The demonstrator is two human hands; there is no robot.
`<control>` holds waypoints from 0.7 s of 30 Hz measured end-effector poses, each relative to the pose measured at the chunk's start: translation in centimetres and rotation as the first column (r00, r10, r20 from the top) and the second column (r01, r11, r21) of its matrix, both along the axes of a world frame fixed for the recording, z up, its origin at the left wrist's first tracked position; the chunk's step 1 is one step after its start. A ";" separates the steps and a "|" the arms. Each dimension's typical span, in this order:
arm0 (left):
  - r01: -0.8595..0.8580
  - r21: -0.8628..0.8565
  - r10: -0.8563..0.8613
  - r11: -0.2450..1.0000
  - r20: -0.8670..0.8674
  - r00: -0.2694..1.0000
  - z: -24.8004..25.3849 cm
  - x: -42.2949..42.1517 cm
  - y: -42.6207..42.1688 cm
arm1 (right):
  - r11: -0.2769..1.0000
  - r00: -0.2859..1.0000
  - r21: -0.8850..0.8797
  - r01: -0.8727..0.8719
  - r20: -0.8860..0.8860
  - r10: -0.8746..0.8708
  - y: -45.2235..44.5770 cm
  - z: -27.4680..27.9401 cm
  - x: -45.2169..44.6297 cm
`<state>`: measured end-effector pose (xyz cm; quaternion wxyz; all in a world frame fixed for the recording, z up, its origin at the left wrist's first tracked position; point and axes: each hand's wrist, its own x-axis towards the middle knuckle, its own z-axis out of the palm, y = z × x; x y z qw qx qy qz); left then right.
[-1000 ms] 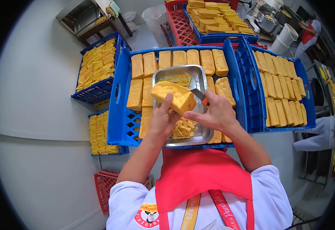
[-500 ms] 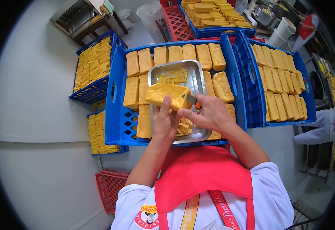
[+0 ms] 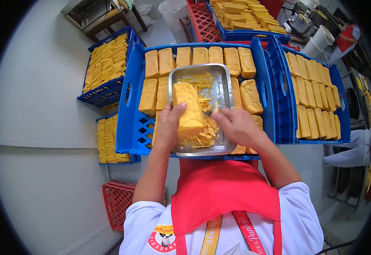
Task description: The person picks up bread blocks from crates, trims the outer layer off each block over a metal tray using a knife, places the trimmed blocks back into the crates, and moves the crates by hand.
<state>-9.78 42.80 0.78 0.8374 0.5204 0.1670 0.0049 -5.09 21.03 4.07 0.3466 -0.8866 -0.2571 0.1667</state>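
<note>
My left hand is closed around a yellow loaf of bread, its thumb on the top face. The loaf is tilted over the left side of a steel tray. Cut crust strips lie at the far end of the tray, and crust scraps are heaped at the near end. To the right of the loaf, my right hand is closed and slightly blurred. A thin pale piece sticks up at its fingertips. The small orange-handled knife seen there earlier is mostly hidden now.
The tray rests on loaves in a blue crate. Another blue crate with rows of loaves stands at right. Crates of yellow slices stand at left and behind. A red crate is low left. A co-worker is far right.
My left hand has turned the loaf from crosswise to lengthwise and lowered it toward the tray's left side. My right hand has come away from the loaf, to the right.
</note>
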 end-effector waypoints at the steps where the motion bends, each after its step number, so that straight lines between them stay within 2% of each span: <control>1: 0.027 -0.030 -0.028 0.999 -0.042 0.999 0.5 -0.2 0.4 | 0.986 0.992 0.107 0.126 -0.014 -0.125 0.0 -0.5 0.5; 4: 0.086 -0.046 -0.088 0.995 -0.032 0.996 2.1 -1.3 -0.1 | 0.975 0.983 0.127 0.182 -0.057 -0.176 0.5 -1.0 2.4; 8: 0.117 -0.058 -0.116 0.991 0.021 0.993 1.7 -1.6 -0.9 | 0.969 0.981 0.178 0.172 -0.115 -0.153 1.5 -0.4 2.7; 11: 0.120 -0.060 -0.117 0.991 0.039 0.992 1.9 -1.4 -0.9 | 0.970 0.974 0.200 0.135 -0.209 -0.092 1.8 -0.9 2.5; 13: 0.083 -0.072 -0.082 0.994 0.019 0.996 1.9 -1.2 -1.0 | 0.981 0.943 0.168 0.099 -0.332 -0.039 1.7 -1.0 2.0; 16: 0.048 -0.010 -0.048 0.999 -0.009 0.999 1.9 -1.0 -1.3 | 0.972 0.962 0.215 0.095 -0.272 -0.034 1.6 -0.7 1.0; 20: 0.030 -0.010 -0.030 1.000 -0.018 0.999 1.8 -0.5 -1.6 | 0.966 0.959 0.246 0.076 -0.285 -0.003 1.0 -1.0 0.6; 21: 0.029 -0.009 -0.029 1.000 -0.022 0.999 1.9 -0.4 -1.7 | 0.988 0.964 0.156 -0.010 -0.259 0.051 0.7 -0.4 0.6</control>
